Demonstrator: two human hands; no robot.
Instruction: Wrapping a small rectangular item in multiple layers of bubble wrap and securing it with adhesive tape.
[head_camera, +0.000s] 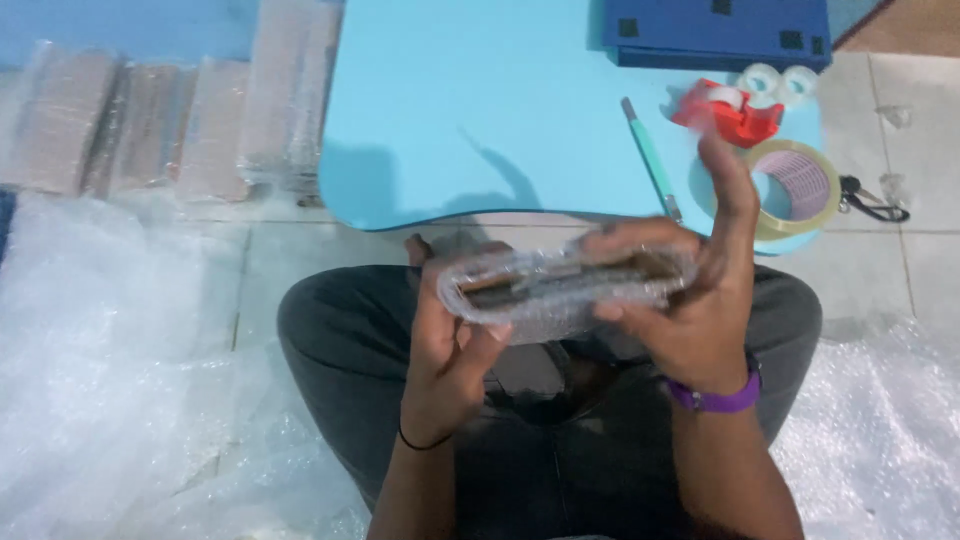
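Bubble-wrapped brown parcel (565, 290), flat, gripped by both hands.

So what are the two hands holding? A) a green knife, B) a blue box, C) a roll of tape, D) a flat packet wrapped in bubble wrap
D: the left hand and right hand both grip a flat packet wrapped in bubble wrap over the lap, while the roll of tape and the green knife lie on the blue table.

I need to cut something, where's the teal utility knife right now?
In the head view, the utility knife lies on the light blue table, right side, between the red tape dispenser and the table's front edge.
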